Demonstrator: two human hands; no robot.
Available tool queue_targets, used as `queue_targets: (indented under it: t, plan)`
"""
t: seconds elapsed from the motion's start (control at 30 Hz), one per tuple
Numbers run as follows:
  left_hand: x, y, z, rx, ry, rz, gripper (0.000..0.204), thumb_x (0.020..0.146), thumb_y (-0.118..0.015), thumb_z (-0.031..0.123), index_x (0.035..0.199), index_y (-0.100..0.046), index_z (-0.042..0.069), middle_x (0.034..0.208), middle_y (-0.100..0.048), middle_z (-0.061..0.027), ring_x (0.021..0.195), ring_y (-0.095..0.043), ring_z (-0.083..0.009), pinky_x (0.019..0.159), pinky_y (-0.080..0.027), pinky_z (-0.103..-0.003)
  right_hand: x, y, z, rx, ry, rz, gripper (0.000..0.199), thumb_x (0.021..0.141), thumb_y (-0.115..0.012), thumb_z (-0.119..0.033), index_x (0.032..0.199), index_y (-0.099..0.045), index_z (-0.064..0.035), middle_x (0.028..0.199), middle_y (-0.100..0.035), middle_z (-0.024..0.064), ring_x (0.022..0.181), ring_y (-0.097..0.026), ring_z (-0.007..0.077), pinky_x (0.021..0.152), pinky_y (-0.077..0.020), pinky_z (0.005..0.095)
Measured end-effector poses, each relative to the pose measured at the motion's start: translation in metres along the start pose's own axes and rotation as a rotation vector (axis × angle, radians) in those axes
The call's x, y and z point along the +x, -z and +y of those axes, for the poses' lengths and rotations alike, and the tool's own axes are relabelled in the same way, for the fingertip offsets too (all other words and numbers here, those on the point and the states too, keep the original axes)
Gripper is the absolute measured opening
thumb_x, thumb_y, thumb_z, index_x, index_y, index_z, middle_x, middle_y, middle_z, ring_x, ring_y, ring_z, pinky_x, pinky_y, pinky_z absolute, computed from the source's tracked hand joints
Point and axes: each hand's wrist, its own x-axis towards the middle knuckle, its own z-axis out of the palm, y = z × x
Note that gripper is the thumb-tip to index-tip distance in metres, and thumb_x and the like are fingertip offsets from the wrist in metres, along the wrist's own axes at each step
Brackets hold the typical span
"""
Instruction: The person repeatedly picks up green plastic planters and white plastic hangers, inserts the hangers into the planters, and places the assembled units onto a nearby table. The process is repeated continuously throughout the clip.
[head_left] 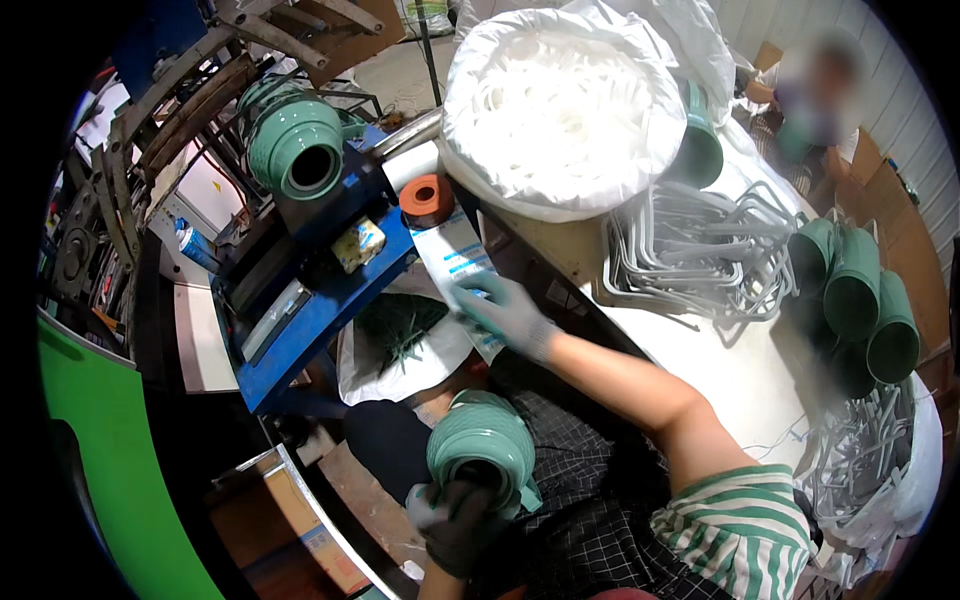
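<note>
In the head view, a ribbed green plastic pot point(482, 448) is held low in the middle of the picture, over the lap of a black checked garment point(580, 520). The left hand point(455, 520), in a dark grey glove, is closed around the pot's lower rim, and the pot's dark mouth faces the camera. The right hand point(500, 312), in a pale grey-green glove, is stretched forward and laid flat with loose fingers on a white printed sheet point(455, 255) at the near edge of the white worktable point(740, 370); whether anything is pinched there cannot be told.

Open room is scarce. A bare strip of table is seen only to the right of the right forearm, between a tangle of bent white wire handles point(690, 255) and a second heap of the same handles point(860, 450) by the right rim. To the left, a blue metal shelf point(320, 310) ends close beside the right hand.

By count: one green pot in hand, one more green pot point(298, 148) mounted on the dark machine at upper left, about four stacked green pots point(860, 295) lying at the right, one large white sack of white rings point(562, 105), and one orange tape roll point(427, 198).
</note>
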Motion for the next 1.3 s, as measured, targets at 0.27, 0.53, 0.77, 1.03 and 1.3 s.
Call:
queue_targets:
  t: [0.27, 0.53, 0.77, 1.03, 1.3]
  plan:
    - [0.03, -0.001, 0.002, 0.088, -0.146, 0.022, 0.037, 0.059, -0.095, 0.032, 0.079, -0.068, 0.018, 0.081, -0.065, -0.0019, 0.067, -0.064, -0.0275, 0.059, -0.044, -0.043, -0.086, 0.197, -0.019, -1.016, 0.249, 0.865, 0.049, 0.094, -0.073, -0.053, 0.101, -0.074, -0.0048, 0.099, -0.073, 0.0162, 0.09, -0.073, 0.0335, 0.081, -0.057, 0.0443]
    - [0.048, -0.012, 0.033, 0.025, -0.179, -0.044, 0.035, 0.059, -0.097, 0.029, 0.078, -0.07, 0.017, 0.085, -0.069, -0.0033, 0.066, -0.066, -0.0266, 0.055, -0.044, -0.042, -0.045, 0.29, -0.015, -0.815, -0.122, 0.718, 0.064, 0.085, -0.075, -0.064, 0.106, -0.079, -0.0036, 0.096, -0.078, 0.0174, 0.09, -0.077, 0.031, 0.084, -0.0568, 0.0435]
    - [0.014, -0.01, 0.025, -0.132, -0.079, -0.111, 0.046, 0.066, -0.093, 0.021, 0.106, -0.072, 0.012, 0.102, -0.072, -0.0086, 0.084, -0.072, -0.0287, 0.069, -0.054, -0.044, -0.096, 0.256, -0.085, 0.068, 0.577, 0.827, 0.026, 0.104, -0.065, -0.029, 0.1, -0.073, -0.0045, 0.077, -0.063, -0.0047, 0.052, -0.04, 0.0017, 0.046, -0.027, 0.0205]
    - [0.065, 0.023, 0.009, 0.157, -0.147, 0.231, 0.086, 0.082, -0.086, 0.026, 0.152, -0.041, 0.006, 0.146, -0.054, -0.0239, 0.135, -0.052, -0.0441, 0.114, -0.04, -0.056, -0.17, 0.102, -0.103, 0.046, 0.724, 0.469, 0.028, 0.103, -0.066, -0.028, 0.11, -0.069, -0.0007, 0.095, -0.067, 0.0025, 0.079, -0.057, 0.0088, 0.069, -0.0465, 0.0252]
    - [0.055, 0.038, -0.063, 0.126, 0.045, 0.192, 0.039, 0.102, -0.063, 0.034, 0.114, -0.065, -0.003, 0.107, -0.069, -0.0235, 0.103, -0.067, -0.0386, 0.093, -0.054, -0.053, -0.129, -0.004, -0.075, -0.096, 0.644, -0.391, 0.075, 0.079, -0.085, -0.046, 0.134, -0.06, -0.0014, 0.135, -0.059, 0.0195, 0.122, -0.061, 0.0261, 0.101, -0.0517, 0.0402]
